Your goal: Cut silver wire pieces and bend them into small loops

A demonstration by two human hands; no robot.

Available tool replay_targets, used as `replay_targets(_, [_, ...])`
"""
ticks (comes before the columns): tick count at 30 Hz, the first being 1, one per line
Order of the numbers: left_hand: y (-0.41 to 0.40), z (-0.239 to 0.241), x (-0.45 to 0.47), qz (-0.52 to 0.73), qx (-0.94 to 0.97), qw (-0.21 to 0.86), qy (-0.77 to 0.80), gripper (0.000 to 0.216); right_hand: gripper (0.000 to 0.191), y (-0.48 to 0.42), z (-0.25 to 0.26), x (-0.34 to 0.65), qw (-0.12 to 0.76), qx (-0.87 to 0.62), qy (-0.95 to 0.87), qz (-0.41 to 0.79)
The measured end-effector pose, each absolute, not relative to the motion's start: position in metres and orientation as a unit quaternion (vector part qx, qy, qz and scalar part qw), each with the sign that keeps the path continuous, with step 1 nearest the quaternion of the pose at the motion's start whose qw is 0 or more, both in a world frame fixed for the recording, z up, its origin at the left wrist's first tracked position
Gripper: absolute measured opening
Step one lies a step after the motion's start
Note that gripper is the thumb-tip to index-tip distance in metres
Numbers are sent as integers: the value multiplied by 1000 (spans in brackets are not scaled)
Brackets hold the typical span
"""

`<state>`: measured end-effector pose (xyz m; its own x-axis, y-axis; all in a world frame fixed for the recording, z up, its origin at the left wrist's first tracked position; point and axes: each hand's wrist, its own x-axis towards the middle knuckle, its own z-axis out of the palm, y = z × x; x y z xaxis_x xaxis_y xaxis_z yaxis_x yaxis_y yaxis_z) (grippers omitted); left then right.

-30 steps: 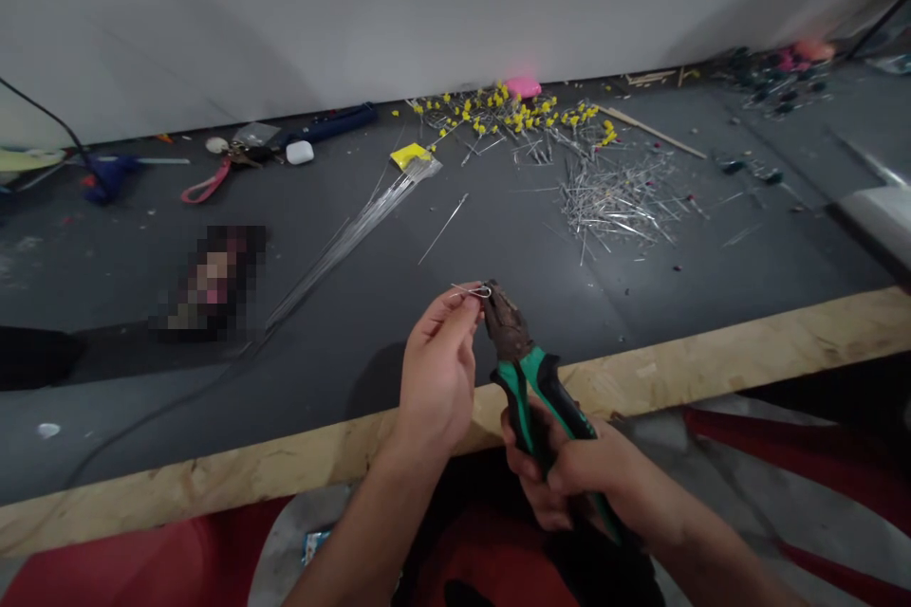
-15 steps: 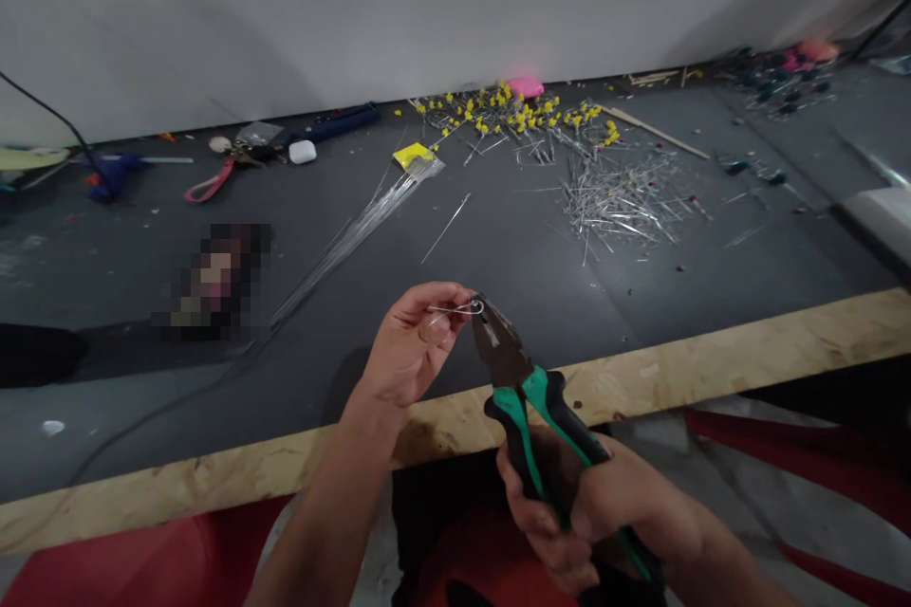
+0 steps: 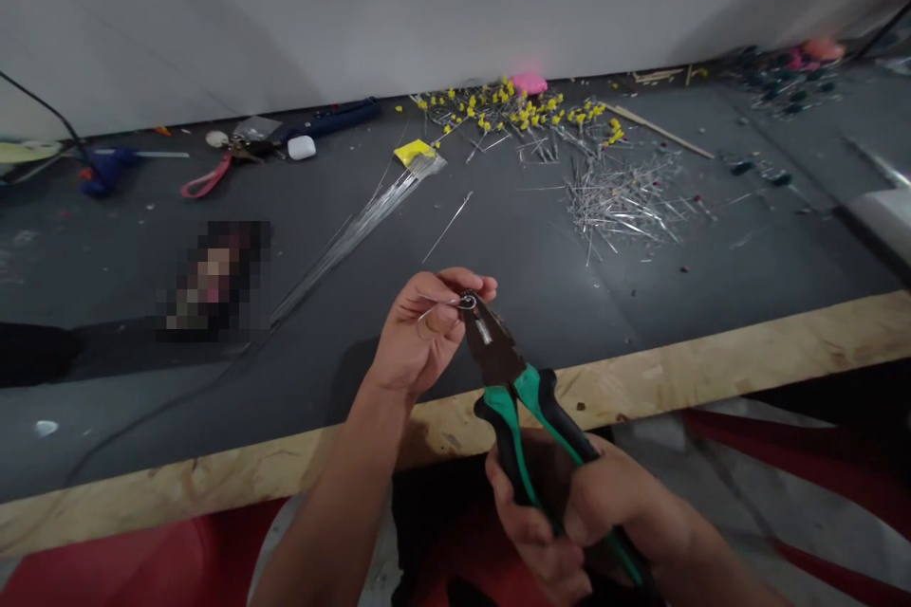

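Green pliers (image 3: 500,356), right hand (image 3: 604,503) wrapped, left hand (image 3: 413,346) seemingly pinching wire (image 3: 471,302)

Green and black on the handles (image 3: 506,406) of the pliers (image 3: 527,384), dark brown-grey at the head (image 3: 494,351), with silver shining off the wire (image 3: 474,303)! Dark grey for the table (image 3: 512,237), mottled tan along its edge (image 3: 676,353), pale grey on the wall (image 3: 399,9). Here's a burst of yellow: the tag (image 3: 413,152) on the silvery bundle (image 3: 362,225), then the blobs (image 3: 528,119). Bright pink lump (image 3: 529,82), pink strap (image 3: 206,182), white case (image 3: 301,147), navy pouch (image 3: 345,117), and red on the seat (image 3: 120,561)!
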<state>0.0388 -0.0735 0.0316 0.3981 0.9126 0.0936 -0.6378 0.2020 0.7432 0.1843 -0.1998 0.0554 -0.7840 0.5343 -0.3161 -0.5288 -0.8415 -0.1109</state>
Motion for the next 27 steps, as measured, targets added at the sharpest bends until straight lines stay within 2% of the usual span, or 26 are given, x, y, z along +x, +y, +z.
replay_targets(27, [-68,29,42,565,416,673,234,15,43,-199,53,183,260,-191,14,946])
